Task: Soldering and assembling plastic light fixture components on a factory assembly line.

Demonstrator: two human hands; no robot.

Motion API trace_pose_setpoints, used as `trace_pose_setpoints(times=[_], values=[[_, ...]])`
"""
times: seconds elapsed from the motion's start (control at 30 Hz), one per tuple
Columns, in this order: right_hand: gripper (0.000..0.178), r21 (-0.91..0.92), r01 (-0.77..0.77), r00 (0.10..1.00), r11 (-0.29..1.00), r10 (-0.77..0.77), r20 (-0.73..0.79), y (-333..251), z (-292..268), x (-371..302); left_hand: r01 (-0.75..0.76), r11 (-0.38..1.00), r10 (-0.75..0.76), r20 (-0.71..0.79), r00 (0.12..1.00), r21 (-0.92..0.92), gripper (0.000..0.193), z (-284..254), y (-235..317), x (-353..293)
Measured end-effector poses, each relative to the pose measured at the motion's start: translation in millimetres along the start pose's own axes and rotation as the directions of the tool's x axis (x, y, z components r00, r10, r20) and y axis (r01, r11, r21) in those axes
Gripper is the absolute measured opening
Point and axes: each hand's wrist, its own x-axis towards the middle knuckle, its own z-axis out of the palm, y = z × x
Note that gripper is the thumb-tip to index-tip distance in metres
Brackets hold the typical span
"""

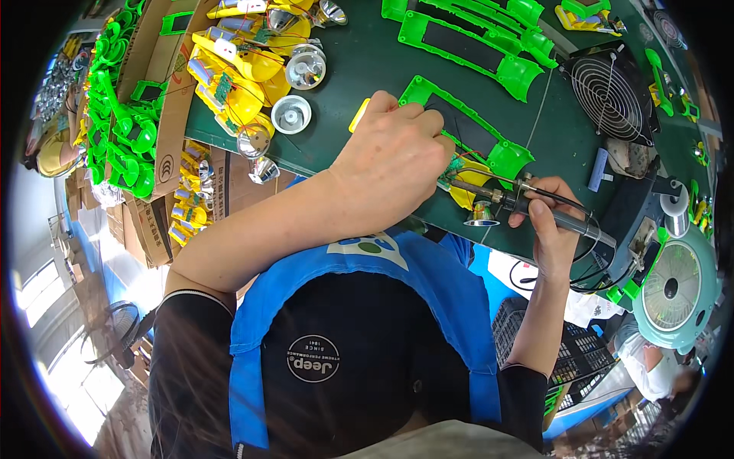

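While the right hand (552,222) grips a soldering iron (573,222) in its fingers, the tip points to ten o'clock, near a circuit board (451,170) at a yellow lamp part (462,197); the left hand (397,153) curls, its grip hidden. That wiring looks unfinished. From the left hand, yellow assemblies (264,69) at ten o'clock seem already wired; green frames (518,76) at one o'clock seem unfitted on the worktop (359,61).

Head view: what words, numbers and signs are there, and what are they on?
I won't copy any wording, but here's where print shows:
Black shirt: pale lettering in a round badge, upside down.
Cardboard box by the green parts: a dark round sign, and a reddish mark too unclear to read.
Lower cardboard: dark characters, too small to read.
Blue apron: a pale patch, no clear letters.
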Motion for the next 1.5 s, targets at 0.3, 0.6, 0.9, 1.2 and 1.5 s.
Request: trace_pose_setpoints(times=[0.3,0.6,0.9,1.2,1.5], values=[[0.028,0.128,0.107,0.993,0.986,-0.099,-0.064,14,-6,-9,0.003,1.0,-0.003,0.001,1.0,0.019,0.006,0,1,0],[0.031,0.161,0.134,0.981,0.978,-0.108,-0.16,18,-10,-11,0.006,1.0,-0.006,0.011,1.0,-0.007,0.007,-2,1,1],[0.038,0.211,0.335,0.929,0.918,-0.285,-0.235,16,-16,-6,-0.06,0.969,0.081,0.077,0.994,-0.242,0.005,-5,-15,10],[0.031,-0.293,0.595,0.767,0.749,-0.638,-0.074,5,20,77,-0.268,0.956,0.277,-0.065,0.959,0.121,0.021,-12,-58,48],[0.034,-0.386,0.544,0.748,0.745,-0.639,-0.178,33,-4,58,-0.284,0.946,0.307,-0.145,0.941,0.159,0.04,3,-56,-44]])
